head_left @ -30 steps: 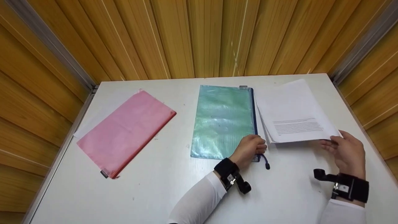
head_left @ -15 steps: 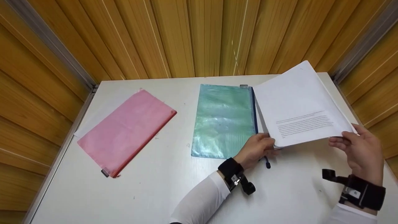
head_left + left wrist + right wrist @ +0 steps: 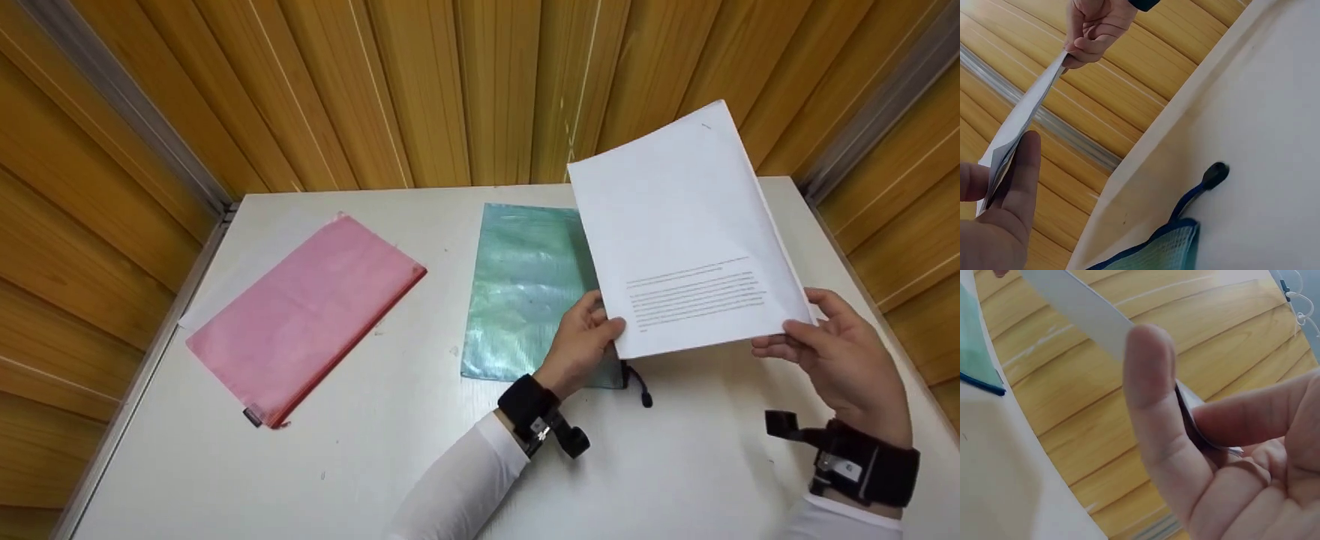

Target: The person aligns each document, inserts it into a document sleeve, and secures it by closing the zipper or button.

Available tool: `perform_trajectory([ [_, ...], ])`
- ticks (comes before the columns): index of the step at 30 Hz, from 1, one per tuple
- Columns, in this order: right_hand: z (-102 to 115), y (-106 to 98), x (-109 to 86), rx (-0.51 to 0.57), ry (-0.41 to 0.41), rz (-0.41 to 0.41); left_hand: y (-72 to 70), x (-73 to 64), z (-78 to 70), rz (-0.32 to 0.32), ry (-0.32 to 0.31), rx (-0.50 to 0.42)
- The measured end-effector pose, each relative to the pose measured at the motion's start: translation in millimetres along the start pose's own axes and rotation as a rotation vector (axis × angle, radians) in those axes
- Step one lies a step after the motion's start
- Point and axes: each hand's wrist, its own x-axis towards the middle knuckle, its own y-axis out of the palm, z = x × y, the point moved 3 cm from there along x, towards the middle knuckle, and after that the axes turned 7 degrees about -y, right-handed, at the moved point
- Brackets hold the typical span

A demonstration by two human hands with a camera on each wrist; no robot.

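A stapled stack of white paper (image 3: pixel 675 210) with several printed lines near its lower edge is held up off the table, tilted, in the head view. My left hand (image 3: pixel 581 337) pinches its lower left corner between thumb and fingers. At the lower right corner my right hand (image 3: pixel 847 360) grips it, thumb on the front. Seen from the left wrist, the paper (image 3: pixel 1027 112) is nearly edge-on. Beneath my left hand lies a green zip folder (image 3: pixel 525 292), its right side partly hidden by the paper and hand. Its dark zipper pull (image 3: pixel 646 397) sticks out below.
A pink zip folder (image 3: pixel 307 322) with a red zipper edge lies at an angle on the left of the white table (image 3: pixel 360 465). White paper (image 3: pixel 240 270) shows behind its upper left side. Wood-patterned walls (image 3: pixel 420 90) enclose the table's back and sides.
The paper stack has risen off the table and shifted left over the green folder's edge. My left hand has moved from the folder's zipper edge to the paper's corner and now pinches it.
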Motion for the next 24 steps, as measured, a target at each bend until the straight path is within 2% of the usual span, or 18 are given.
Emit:
perform_trajectory([
  [5,-13,13,8.6,-0.095,0.066,0.154,-22.9,-9.3,-15.1,-0.044,0.108,0.061],
  [10,-24,25,13.0,-0.179,0.080,0.279,-41.7,-20.8,-28.2,-0.087,0.179,0.197],
  [13,-30,32,15.0,-0.272,0.099,0.318,-51.8,-27.6,-33.2,-0.109,0.218,0.266],
  [19,-39,44,19.3,-0.458,0.132,0.403,-73.6,-42.9,-37.6,-0.118,0.283,0.324],
  [22,-42,50,20.7,-0.495,0.111,0.416,-83.2,-48.4,-37.5,-0.102,0.296,0.339],
  [24,-43,54,21.7,-0.486,0.089,0.386,-88.0,-50.5,-36.9,-0.081,0.295,0.345],
])
